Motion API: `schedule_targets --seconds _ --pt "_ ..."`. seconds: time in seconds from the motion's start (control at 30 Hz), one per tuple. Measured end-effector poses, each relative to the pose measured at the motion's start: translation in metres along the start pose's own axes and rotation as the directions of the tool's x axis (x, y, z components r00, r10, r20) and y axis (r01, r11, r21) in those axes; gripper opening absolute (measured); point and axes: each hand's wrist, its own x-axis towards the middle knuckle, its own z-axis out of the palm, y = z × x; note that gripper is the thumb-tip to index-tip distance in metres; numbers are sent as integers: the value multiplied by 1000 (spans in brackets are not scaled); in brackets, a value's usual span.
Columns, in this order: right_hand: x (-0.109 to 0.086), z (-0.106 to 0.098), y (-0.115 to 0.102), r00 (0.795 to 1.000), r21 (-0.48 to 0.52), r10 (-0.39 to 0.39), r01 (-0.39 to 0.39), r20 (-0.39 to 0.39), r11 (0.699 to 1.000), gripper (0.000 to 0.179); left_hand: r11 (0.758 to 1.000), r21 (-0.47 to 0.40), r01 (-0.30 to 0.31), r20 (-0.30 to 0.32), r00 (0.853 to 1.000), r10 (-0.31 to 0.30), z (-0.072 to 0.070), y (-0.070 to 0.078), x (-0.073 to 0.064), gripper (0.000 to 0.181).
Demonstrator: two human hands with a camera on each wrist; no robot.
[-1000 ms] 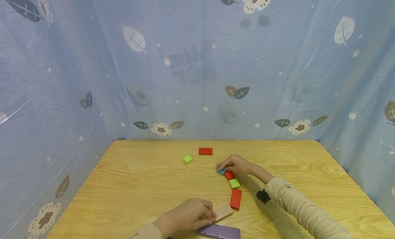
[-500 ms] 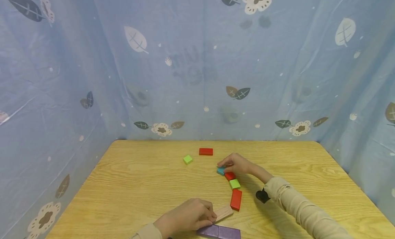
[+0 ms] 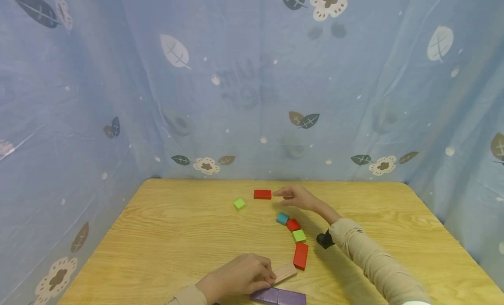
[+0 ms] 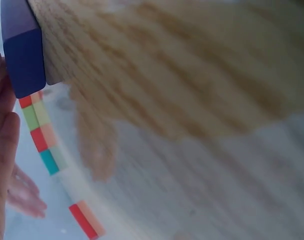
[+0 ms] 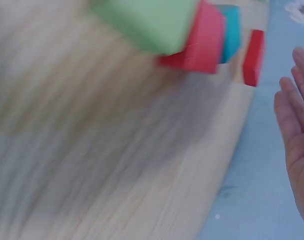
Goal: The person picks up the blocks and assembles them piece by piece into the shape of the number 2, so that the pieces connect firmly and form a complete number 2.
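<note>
In the head view my left hand [image 3: 246, 273] stays low at the front, its fingers curled over the near end of a plain wooden block [image 3: 285, 273] and its thumb at the purple blocks [image 3: 290, 297]. The left wrist view shows a purple block [image 4: 24, 55] close beside the fingers. My right hand [image 3: 301, 197] reaches over the far part of the table, holding nothing, its straight fingers pointing left at a flat red block [image 3: 262, 194]. Below it a curved row runs toward me: teal block [image 3: 282, 218], red block [image 3: 293, 225], lime green block [image 3: 299, 236] and longer red block [image 3: 301, 256].
A lone lime green block [image 3: 239, 204] lies left of the far red block. The wood-grain table [image 3: 177, 235] ends at a blue patterned curtain [image 3: 236, 99] at the back and sides. A black heart-shaped piece [image 3: 325, 240] is at the right sleeve.
My right hand has let go of the teal block and moved up and away toward the far red block. The teal block stays at the row's end. My left hand has not moved.
</note>
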Motion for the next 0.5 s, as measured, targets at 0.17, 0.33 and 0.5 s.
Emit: schedule_targets --seconds 0.17,0.33,0.5 --pt "24 4 2 988 308 136 -106 -77 946 40 1000 10 1 3 1000 -1 0 -2 -2 14" --pt "40 13 7 926 460 270 -126 -263 879 47 1000 28 -11 -14 1000 12 -1 0 -4 12" --pt "40 22 12 818 540 454 -217 -355 813 53 999 36 -23 -20 1000 24 -1 3 -4 14"
